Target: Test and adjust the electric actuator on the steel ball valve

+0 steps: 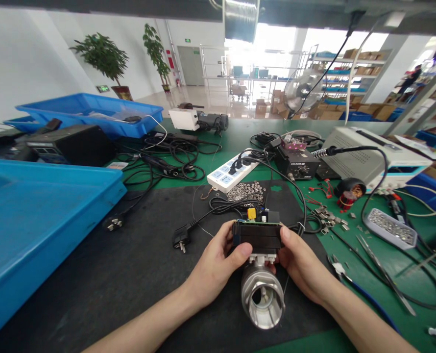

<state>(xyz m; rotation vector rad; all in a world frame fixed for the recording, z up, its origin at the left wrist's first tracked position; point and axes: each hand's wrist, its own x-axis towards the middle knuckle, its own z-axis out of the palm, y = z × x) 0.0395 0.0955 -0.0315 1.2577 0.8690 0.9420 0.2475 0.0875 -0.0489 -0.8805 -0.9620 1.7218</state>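
Observation:
A black actuator housing (258, 235) with a circuit board on its top sits between my two hands. Beneath it hangs a metal ball valve body (264, 296), its round threaded opening facing me. My left hand (218, 264) grips the housing's left side, thumb across the front face. On the other side my right hand (299, 260) closes on the right edge, thumb near the top corner and fingers partly hidden behind. A yellow component (252, 214) stands up from the board. The assembly is over the black mat (130, 274).
A blue tray (56, 196) fills the left side. Ahead are a white power strip (223, 177), loose metal nuts (245, 191) and a plug (181, 239). To the right lie tweezers (387, 279), cutters (338, 268), a tray of small parts (390, 229) and a soldering iron (335, 149).

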